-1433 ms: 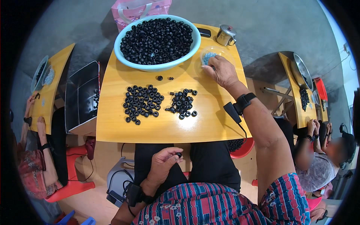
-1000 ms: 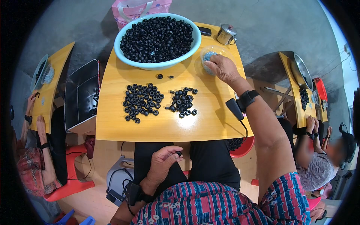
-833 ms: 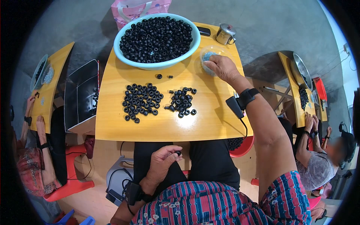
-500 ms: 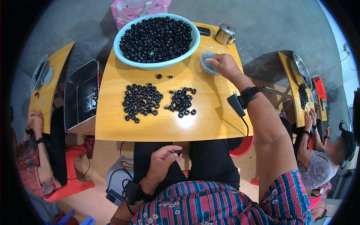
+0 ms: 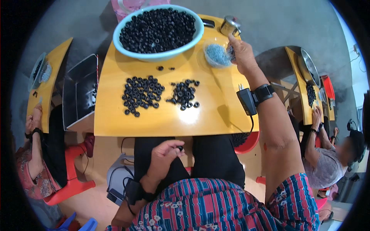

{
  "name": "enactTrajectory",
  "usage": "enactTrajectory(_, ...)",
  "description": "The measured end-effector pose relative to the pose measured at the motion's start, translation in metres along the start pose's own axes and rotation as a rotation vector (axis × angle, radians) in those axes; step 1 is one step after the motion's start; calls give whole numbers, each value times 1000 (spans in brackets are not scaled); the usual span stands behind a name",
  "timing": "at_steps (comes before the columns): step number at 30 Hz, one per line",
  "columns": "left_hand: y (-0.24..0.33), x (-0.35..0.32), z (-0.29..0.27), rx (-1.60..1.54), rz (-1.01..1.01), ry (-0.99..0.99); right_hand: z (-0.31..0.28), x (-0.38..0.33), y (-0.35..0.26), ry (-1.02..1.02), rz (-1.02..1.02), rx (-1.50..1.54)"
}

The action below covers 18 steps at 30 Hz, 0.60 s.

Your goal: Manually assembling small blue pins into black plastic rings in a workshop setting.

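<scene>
Upper right of the frame, right hand pinches tiny blue pieces: light, slippery, best nipped by fingertips. Lower centre, left hand grips 1 stiff black ring.

The near part of the desk is bare wood, so a hand could pass there. Two heaps of black rings sit in the middle with a thin gap between them. The big bowl blocks the far side. At the far right, a small dish and a metal tin stand close together.
</scene>
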<state>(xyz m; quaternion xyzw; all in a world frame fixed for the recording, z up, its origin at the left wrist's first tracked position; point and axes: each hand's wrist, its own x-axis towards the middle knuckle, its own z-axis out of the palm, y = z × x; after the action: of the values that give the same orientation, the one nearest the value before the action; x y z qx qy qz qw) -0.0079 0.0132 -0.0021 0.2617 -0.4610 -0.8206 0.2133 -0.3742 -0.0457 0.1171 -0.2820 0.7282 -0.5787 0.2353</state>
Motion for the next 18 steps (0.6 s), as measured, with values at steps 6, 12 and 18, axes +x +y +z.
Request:
enactTrajectory(6,-1,1,0,-91,50,-17,-5,-52,22,-15,-214,-161)
enactTrajectory(12,-4,0,0,-76,60,-32,0,-66,66,32,-344,-299)
enactTrajectory(18,-5,-1,1,-66,54,-12,7,-71,83,59,-475,-561)
